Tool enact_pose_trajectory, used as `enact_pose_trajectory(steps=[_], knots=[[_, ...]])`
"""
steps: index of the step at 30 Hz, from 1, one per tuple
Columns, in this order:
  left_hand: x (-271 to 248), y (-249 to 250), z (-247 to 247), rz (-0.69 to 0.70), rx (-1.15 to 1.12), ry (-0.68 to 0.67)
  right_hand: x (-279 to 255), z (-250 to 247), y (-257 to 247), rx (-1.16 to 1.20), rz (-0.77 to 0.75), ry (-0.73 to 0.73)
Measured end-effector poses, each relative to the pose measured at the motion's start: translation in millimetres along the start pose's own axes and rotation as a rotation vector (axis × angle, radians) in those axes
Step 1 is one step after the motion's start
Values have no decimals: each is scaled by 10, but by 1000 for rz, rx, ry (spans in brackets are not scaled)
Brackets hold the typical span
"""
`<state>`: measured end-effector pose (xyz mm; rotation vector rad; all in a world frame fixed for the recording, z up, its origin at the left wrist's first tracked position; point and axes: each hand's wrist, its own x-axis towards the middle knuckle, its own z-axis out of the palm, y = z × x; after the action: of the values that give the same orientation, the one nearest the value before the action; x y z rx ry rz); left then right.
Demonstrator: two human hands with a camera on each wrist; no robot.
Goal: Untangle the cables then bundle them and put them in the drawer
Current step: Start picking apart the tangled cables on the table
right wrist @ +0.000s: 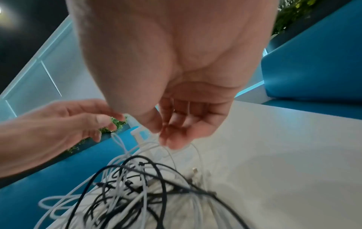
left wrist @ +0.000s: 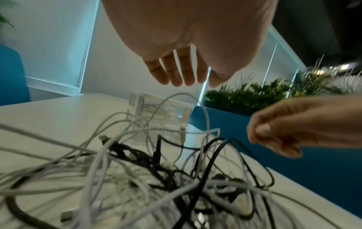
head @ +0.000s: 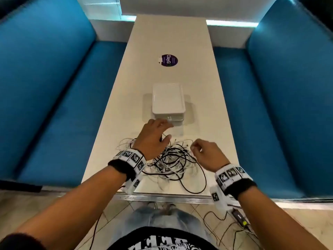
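A: Two hands over one big knot of cables (head: 173, 159), black and white strands all looped through each other near the front edge of the table (head: 173, 38).

B: And the left hand (head: 153, 138)?

A: Spread out above the far side of the pile, fingers extended and loose, nothing gripped. From the left wrist view those fingers (left wrist: 176, 72) hang straight down with air between them and the wires.

B: The right hand (head: 205, 152) looks busier.

A: It is. Thumb and forefinger are pinched together at the right edge of the tangle. The right wrist view shows a thin white cable (right wrist: 137, 148) running up to those fingertips (right wrist: 172, 142), so it's nipping a white strand.

B: Where's the drawer?

A: Just beyond the pile sits a small white drawer box (head: 168, 101), front closed, close to the left hand's fingertips.

B: Anything else up there?

A: A round purple sticker (head: 169, 60) farther along the table, and blue benches (head: 54, 105) down both sides.
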<state>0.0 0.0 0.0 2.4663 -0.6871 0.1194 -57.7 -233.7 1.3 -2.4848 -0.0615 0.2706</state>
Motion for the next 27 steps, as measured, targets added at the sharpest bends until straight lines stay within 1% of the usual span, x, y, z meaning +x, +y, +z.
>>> enact_pose_trajectory(steps=[1, 2, 3, 4, 6, 8, 12, 15, 19, 22, 25, 27], knots=[[7, -18, 82, 6, 65, -59, 125, 1, -7, -16, -11, 50], [0, -20, 135, -16, 140, -128, 214, -12, -42, -39, -15, 77], [-21, -63, 234, -15, 189, -178, 332, -5, -63, -52, -43, 92], [-58, -74, 303, -42, 201, -238, 448, 12, -96, -67, -70, 86], [-90, -117, 382, -53, 194, -234, 629, 113, -131, -116, -131, 32], [-73, -124, 386, -59, 200, -203, 776, 207, -141, -168, -132, -45], [-68, -132, 426, -43, 209, -206, 965, 385, -202, -241, -64, -208], [-83, -164, 450, -29, 190, -192, 1027, 440, -213, -273, -25, -237], [-92, -168, 463, -10, 202, -201, 1066, 490, -208, -271, 35, -313], [-104, -134, 463, -81, 241, -198, 1031, 502, -208, -247, 23, -272], [-57, -84, 452, -250, 250, -208, 957, 405, -225, -176, -42, -201], [-15, -75, 448, -302, 313, -274, 935, 303, -230, -107, -53, -154]])
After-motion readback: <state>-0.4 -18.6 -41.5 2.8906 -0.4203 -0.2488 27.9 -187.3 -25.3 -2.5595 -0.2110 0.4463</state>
